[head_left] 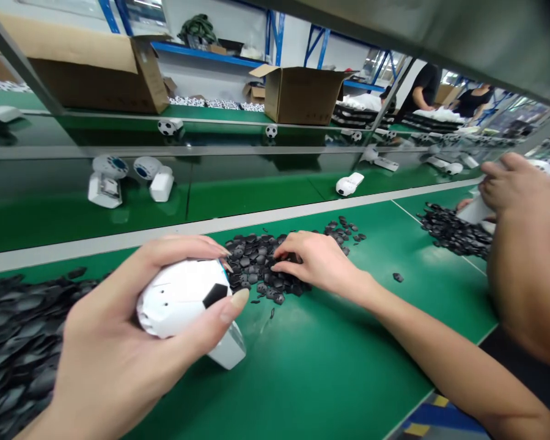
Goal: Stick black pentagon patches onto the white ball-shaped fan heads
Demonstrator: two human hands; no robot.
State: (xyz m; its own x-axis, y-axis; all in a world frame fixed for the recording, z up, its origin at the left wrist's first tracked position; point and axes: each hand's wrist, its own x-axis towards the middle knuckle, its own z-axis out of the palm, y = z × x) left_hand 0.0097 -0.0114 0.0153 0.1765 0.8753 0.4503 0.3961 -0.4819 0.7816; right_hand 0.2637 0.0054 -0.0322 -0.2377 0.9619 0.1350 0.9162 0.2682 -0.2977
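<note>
My left hand [132,330] is wrapped round a white rounded plastic part [178,299] with one black pentagon patch and small holes; a white base [229,348] hangs below it. Over a heap of small black pieces [252,260] my right hand [311,260] reaches down, thumb and fingers apart at its edge. Whether a piece lies between those fingertips is too small to tell. A larger heap of black pieces [18,342] lies at the left, partly behind my left hand.
White units [348,184] stand on the green conveyor [256,189] beyond the pale rail. At the right, a co-worker's hands [517,183] hold a white part over another black heap [453,232]. Cardboard boxes [302,95] stand behind. A metal beam [440,36] crosses overhead.
</note>
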